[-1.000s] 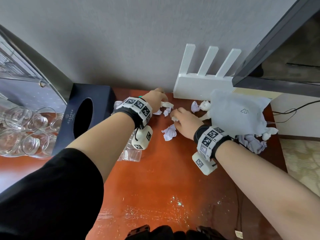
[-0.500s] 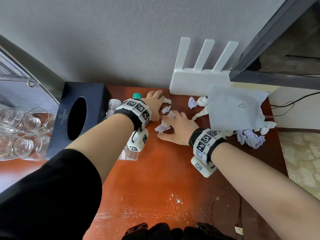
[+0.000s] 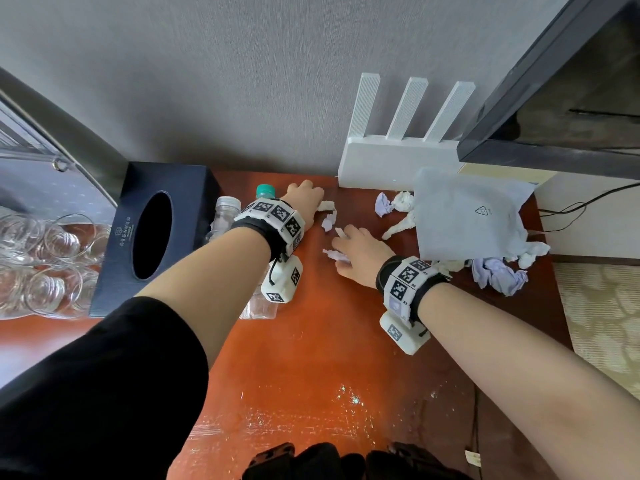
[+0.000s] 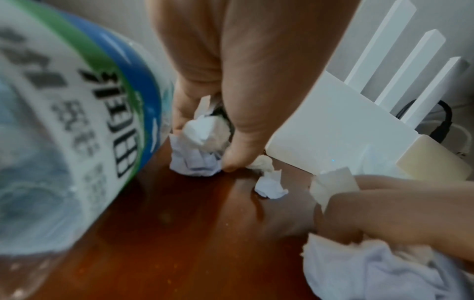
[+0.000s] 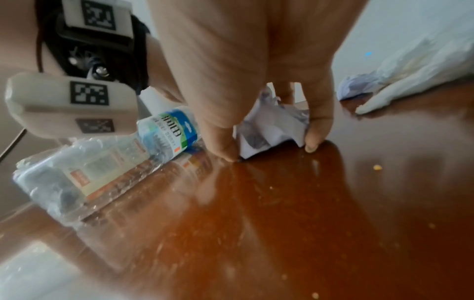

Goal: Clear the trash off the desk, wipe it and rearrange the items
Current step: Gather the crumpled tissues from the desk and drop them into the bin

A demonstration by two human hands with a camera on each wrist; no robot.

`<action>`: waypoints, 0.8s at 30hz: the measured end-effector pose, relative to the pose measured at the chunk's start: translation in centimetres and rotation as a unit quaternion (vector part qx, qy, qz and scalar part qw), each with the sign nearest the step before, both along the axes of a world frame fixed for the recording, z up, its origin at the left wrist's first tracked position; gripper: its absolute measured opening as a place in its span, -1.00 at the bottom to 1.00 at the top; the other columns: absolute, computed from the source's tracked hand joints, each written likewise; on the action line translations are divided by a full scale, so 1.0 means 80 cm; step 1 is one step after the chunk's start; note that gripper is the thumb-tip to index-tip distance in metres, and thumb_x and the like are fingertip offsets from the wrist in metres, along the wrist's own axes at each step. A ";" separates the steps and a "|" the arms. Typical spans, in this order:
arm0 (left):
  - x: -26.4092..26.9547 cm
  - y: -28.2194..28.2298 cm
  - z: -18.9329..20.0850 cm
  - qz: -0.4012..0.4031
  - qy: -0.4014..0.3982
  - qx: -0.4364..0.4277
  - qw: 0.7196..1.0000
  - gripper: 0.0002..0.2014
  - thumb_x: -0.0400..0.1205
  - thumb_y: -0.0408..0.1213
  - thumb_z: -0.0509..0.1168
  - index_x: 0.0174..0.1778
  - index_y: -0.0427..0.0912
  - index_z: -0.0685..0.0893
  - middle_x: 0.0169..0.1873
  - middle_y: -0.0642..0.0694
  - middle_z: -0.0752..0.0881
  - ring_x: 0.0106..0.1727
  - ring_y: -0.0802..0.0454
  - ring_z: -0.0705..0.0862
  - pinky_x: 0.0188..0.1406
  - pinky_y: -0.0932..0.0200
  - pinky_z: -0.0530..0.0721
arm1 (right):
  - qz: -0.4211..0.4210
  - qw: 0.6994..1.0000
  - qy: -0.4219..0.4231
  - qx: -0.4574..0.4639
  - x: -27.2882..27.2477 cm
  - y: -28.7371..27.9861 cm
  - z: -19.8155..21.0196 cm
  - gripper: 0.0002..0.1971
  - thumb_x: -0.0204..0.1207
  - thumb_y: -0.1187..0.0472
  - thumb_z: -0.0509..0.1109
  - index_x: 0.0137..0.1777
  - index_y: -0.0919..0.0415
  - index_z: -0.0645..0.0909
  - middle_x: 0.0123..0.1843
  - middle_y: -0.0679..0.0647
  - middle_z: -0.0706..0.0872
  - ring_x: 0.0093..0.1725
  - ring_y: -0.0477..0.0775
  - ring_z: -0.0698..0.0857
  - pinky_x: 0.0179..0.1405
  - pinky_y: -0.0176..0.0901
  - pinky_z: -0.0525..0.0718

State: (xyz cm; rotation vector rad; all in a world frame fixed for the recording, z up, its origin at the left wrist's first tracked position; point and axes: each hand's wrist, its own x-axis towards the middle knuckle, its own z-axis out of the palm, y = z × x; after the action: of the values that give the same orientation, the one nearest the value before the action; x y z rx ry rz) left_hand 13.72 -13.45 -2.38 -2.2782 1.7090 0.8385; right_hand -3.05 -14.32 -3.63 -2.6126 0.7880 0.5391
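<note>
At twelve o'clock on the desk, near the wall, both hands busy among crumpled paper. Left hand curled round a wad of tissue, thumb and fingers closed on it just beside the router. Right hand likewise closed on a paper scrap, fingertips touching the wood.

Barely begun, by the look: loose scraps between the hands, more balls at one o'clock, a pile at three o'clock under a grey bag, two plastic bottles lying at eleven o'clock beside the tissue box. Crumbs and smears at six o'clock, so no wiping yet; no rearranging either.

Blue-and-green bottle label printed in characters too blurred to read. Triangular recycling mark on the bag; small emblem on the box, illegible.
</note>
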 end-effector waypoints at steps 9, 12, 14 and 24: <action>0.004 0.004 0.003 0.086 0.031 -0.050 0.995 -0.70 0.61 -0.44 0.17 0.27 -0.27 0.45 0.27 -0.26 0.44 0.29 -0.27 0.46 0.22 -0.14 0.56 | -0.132 0.987 -0.069 0.055 0.021 -0.030 0.016 -0.42 0.53 0.24 0.26 0.55 0.04 0.21 0.28 0.17 0.53 0.14 0.21 0.61 0.04 0.09 0.65; 0.004 0.005 -0.001 0.086 0.038 -0.047 0.994 -0.69 0.61 -0.42 0.20 0.28 -0.26 0.46 0.27 -0.25 0.44 0.29 -0.27 0.46 0.19 -0.11 0.58 | -0.100 0.993 -0.025 0.051 0.037 -0.032 0.008 -0.33 0.52 0.21 0.26 0.61 -0.04 0.11 0.26 0.20 0.50 0.21 0.27 0.56 0.06 0.08 0.58; 0.004 0.006 -0.005 0.077 0.034 -0.042 0.996 -0.65 0.62 -0.36 0.24 0.34 -0.22 0.44 0.29 -0.24 0.42 0.32 -0.26 0.43 0.21 -0.10 0.56 | -0.097 0.994 -0.006 0.052 0.043 -0.033 0.002 -0.39 0.53 0.18 0.27 0.57 -0.01 0.19 0.27 0.21 0.47 0.25 0.30 0.53 0.09 0.09 0.56; -0.010 0.001 0.007 0.022 0.006 0.012 1.000 -0.57 0.60 -0.44 0.27 0.39 -0.13 0.46 0.36 -0.20 0.40 0.39 -0.25 0.38 0.27 -0.05 0.55 | -0.123 0.991 -0.016 0.046 0.031 -0.025 0.003 -0.79 0.53 0.22 0.23 0.13 0.25 0.47 0.01 0.16 0.41 0.01 0.25 0.56 -0.06 0.00 0.56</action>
State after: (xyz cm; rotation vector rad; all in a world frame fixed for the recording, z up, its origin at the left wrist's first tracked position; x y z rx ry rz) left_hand 12.92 -13.39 -1.80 -2.3065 1.6509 0.8788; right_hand -0.60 -16.33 -3.38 -2.3895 1.0319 0.4500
